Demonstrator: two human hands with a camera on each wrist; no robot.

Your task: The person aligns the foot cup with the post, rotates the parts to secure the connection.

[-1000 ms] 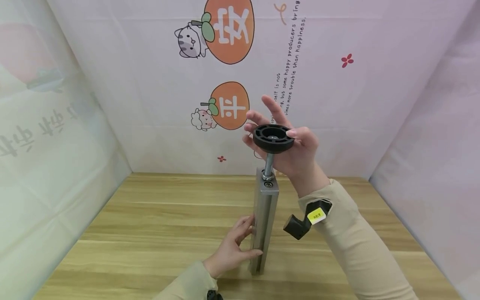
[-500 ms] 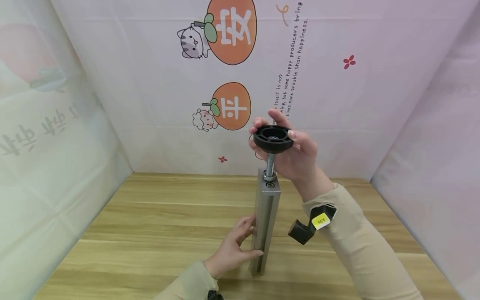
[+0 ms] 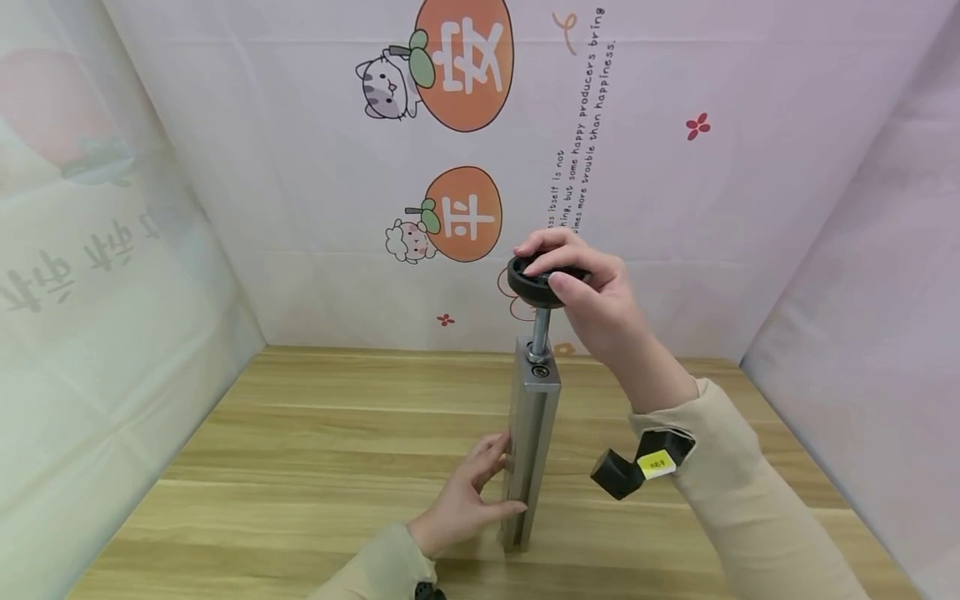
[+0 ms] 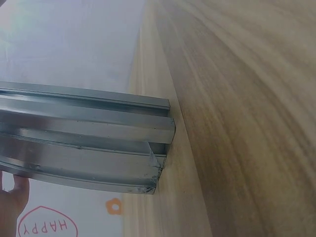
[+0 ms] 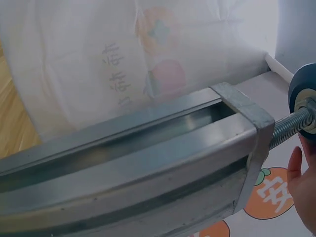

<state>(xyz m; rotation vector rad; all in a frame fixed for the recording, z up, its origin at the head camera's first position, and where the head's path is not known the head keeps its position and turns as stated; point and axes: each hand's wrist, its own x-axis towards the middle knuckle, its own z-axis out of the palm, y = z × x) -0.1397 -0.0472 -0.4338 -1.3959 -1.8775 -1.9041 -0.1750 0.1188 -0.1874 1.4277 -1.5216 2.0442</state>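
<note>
A slotted aluminium profile (image 3: pixel 529 450) stands upright on the wooden table. Low on its side, my left hand (image 3: pixel 467 504) grips it with the thumb across the near face. A threaded stud (image 3: pixel 542 329) rises from the end plate (image 5: pixel 247 106), with a nut at its base. On top of the stud sits a black round levelling foot (image 3: pixel 527 288), its flat underside facing up. My right hand (image 3: pixel 596 292) holds this foot, fingers over the top and thumb at the near rim. The profile's lower end (image 4: pixel 163 148) meets the table in the left wrist view.
The wooden table (image 3: pixel 300 467) is bounded by a printed cloth at the back (image 3: pixel 315 283) and cloth walls on both sides. A black wrist camera (image 3: pixel 618 473) hangs beneath the right sleeve, right of the profile.
My right hand's fingers have moved from behind the levelling foot to over its top, while the right wrist shifted right and down. The left hand and the profile stay in place.
</note>
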